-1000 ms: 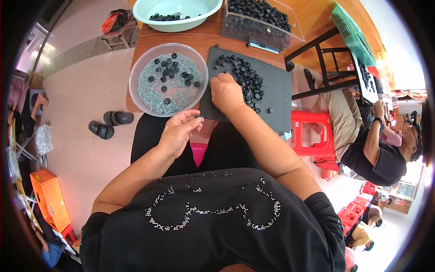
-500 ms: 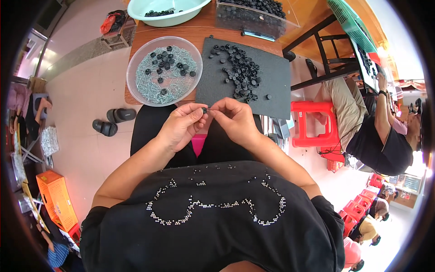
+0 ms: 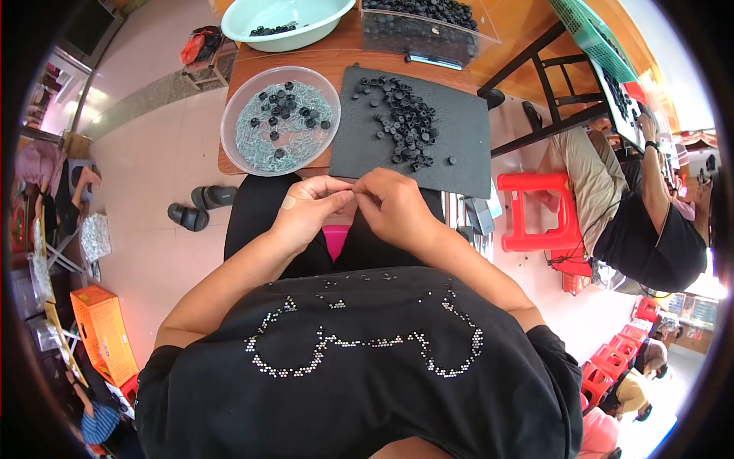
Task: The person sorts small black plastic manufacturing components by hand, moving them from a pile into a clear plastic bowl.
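Note:
My left hand [image 3: 307, 210] and my right hand [image 3: 396, 205] meet above my lap, both with thumb and fingers pinched together at the tips. The fingers hide what is between them; a small black cap showed in the left fingertips a moment earlier. Just beyond the hands, a round clear tub [image 3: 225, 145] holds many silvery screw-like pieces [image 3: 252, 136], with several black caps [image 3: 287, 105] lying on top. To its right, a heap of small black caps [image 3: 413, 126] is spread on a dark grey mat [image 3: 462, 130].
The tub and mat are on a brown wooden table [image 3: 350, 52]. Behind them stand a mint-green basin [image 3: 279, 43] and a clear bin [image 3: 382, 40] of black caps. A red stool [image 3: 514, 181] and a seated person [image 3: 650, 245] are to the right. Black sandals [image 3: 212, 197] lie on the left floor.
My hands have closed in on each other, and the right hand has turned so its back shows more. The black cap seen at the left fingertips is now covered. The view has shifted slightly.

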